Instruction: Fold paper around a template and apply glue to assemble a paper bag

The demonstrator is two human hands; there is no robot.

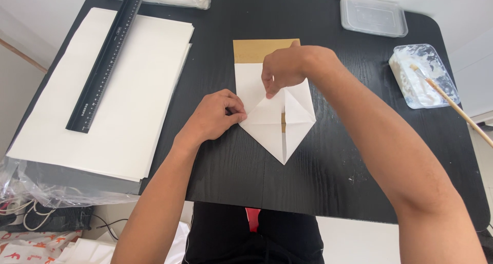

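Pinching the folded paper bag (272, 123), left hand (213, 117) and right hand (282, 69) hide its crease.

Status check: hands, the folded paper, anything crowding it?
Left hand pressing folded paper's left corner. Right hand pinching centre flap. Stack of white sheets left, paste tray right, both apart.
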